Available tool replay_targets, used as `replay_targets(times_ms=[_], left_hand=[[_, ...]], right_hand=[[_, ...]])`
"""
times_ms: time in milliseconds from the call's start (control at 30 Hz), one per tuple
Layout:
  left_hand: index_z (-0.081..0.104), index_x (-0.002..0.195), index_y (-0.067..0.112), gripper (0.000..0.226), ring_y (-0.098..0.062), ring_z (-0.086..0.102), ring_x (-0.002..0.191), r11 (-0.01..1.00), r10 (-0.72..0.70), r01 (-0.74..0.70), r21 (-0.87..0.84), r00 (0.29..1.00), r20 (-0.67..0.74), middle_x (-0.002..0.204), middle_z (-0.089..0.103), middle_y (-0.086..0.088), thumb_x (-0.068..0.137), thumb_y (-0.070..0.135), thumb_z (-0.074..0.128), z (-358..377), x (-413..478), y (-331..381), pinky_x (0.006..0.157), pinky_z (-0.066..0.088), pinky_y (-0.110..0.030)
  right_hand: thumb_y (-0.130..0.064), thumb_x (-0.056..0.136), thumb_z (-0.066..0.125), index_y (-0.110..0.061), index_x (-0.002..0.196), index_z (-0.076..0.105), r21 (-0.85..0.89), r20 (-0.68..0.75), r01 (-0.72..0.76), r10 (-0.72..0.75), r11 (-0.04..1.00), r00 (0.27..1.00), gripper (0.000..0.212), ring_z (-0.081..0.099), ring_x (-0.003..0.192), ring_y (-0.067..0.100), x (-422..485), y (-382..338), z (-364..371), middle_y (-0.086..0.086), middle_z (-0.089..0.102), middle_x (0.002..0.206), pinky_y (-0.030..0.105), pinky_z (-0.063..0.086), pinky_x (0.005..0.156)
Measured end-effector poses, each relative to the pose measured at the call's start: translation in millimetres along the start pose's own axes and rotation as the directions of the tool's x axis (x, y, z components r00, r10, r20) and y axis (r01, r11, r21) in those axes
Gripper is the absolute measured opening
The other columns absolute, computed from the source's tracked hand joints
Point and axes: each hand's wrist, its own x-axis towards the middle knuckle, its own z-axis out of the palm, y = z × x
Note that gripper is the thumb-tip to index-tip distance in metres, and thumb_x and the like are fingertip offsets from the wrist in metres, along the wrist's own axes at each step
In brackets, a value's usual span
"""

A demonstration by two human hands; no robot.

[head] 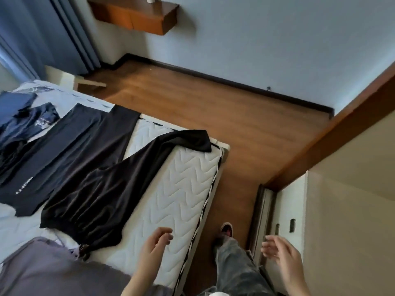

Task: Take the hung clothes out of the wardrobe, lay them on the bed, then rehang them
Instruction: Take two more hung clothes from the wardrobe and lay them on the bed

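Several dark clothes lie spread on the bed (pixel 188 178). A black pair of trousers (pixel 102 189) lies nearest, one leg reaching the bed's far corner. Beside it lies a black garment with white lettering (pixel 64 154), and blue clothes (pixel 27 122) sit at the far left. A grey garment (pixel 53 268) covers the near corner. My left hand (pixel 155 242) hovers over the mattress edge, fingers apart and empty. My right hand (pixel 282 255) is raised in front of the wardrobe (pixel 342 210) on the right, also empty. The wardrobe's inside is out of sight.
A strip of wooden floor (pixel 213 107) runs between the bed and the wardrobe, with my leg and shoe (pixel 226 229) standing in it. A wooden wall shelf (pixel 136 16) hangs at the back. Blue curtains (pixel 42 33) fill the far left corner.
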Motion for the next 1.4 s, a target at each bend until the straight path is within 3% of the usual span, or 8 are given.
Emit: replay_targets(times_ms=[233,433,767,867,1000,1167,1300,1400], left_hand=[[0.069,0.091,0.016,0.022,-0.023,0.066,0.083,0.996,0.010,-0.019,0.092,0.995,0.095,0.084,0.073,-0.009,0.095,0.008,0.049,110,134,83,0.077,0.049,-0.032],[0.069,0.088,0.005,0.023,-0.027,0.061,0.071,0.993,-0.081,0.079,0.084,0.997,0.013,0.071,0.071,-0.007,0.095,-0.001,0.048,157,220,151,0.068,0.045,-0.032],[0.068,0.090,0.008,0.024,-0.031,0.060,0.077,0.988,-0.154,0.154,-0.010,0.975,-0.163,0.084,0.069,-0.016,0.097,0.004,0.045,217,382,239,0.072,0.046,-0.034],[0.067,0.088,0.010,0.026,-0.031,0.059,0.074,0.987,-0.155,0.147,-0.065,0.976,-0.155,0.084,0.068,-0.020,0.098,0.003,0.044,249,464,290,0.067,0.049,-0.028],[0.071,0.088,0.020,0.024,-0.029,0.067,0.085,0.997,-0.069,0.065,-0.048,0.994,-0.089,0.082,0.073,-0.007,0.096,0.014,0.050,288,562,387,0.083,0.051,-0.041],[0.069,0.093,0.024,0.021,-0.014,0.067,0.087,0.997,0.070,-0.070,0.044,0.998,-0.007,0.086,0.072,0.005,0.096,0.023,0.048,326,658,503,0.081,0.052,-0.030],[0.068,0.095,0.029,0.023,-0.010,0.065,0.087,0.999,0.045,-0.044,0.010,0.991,-0.123,0.087,0.071,0.006,0.098,0.023,0.047,343,727,539,0.080,0.052,-0.029],[0.068,0.095,0.032,0.024,-0.012,0.066,0.089,0.996,-0.062,0.042,-0.076,0.957,-0.282,0.088,0.070,0.005,0.098,0.024,0.046,353,767,552,0.082,0.053,-0.030]], right_hand=[[-0.010,0.100,0.044,0.002,0.093,0.067,0.076,-0.119,-0.042,0.050,0.996,0.992,0.026,0.068,0.063,0.025,139,-47,-37,0.028,0.069,0.085,0.027,0.057,0.056],[-0.012,0.101,0.044,-0.001,0.093,0.068,0.009,0.050,0.047,-0.048,0.999,0.998,0.027,0.067,0.075,0.031,272,-185,-37,0.024,0.068,0.084,0.038,0.054,0.070],[-0.011,0.100,0.046,0.001,0.092,0.067,-0.005,0.164,0.078,-0.076,0.997,0.984,0.026,0.067,0.071,0.031,506,-319,19,0.017,0.069,0.079,0.042,0.054,0.069],[-0.009,0.100,0.044,0.005,0.095,0.065,-0.016,0.161,0.086,-0.082,0.996,0.984,0.026,0.066,0.072,0.030,576,-368,32,0.020,0.068,0.081,0.041,0.054,0.069],[-0.009,0.101,0.044,0.004,0.095,0.066,-0.071,0.142,0.112,-0.101,0.991,0.985,0.026,0.067,0.074,0.033,661,-438,33,0.022,0.068,0.083,0.041,0.055,0.068],[-0.012,0.100,0.045,0.001,0.094,0.067,-0.156,0.184,0.130,-0.100,0.979,0.978,0.027,0.068,0.079,0.037,768,-508,43,0.022,0.070,0.085,0.042,0.056,0.070],[-0.009,0.100,0.044,0.003,0.092,0.067,-0.198,0.263,0.140,-0.085,0.970,0.961,0.027,0.068,0.076,0.035,862,-557,77,0.025,0.070,0.085,0.039,0.056,0.068],[-0.008,0.099,0.046,0.004,0.090,0.067,-0.255,0.402,0.177,-0.062,0.951,0.914,0.026,0.067,0.076,0.035,937,-602,123,0.025,0.069,0.084,0.047,0.056,0.074]])
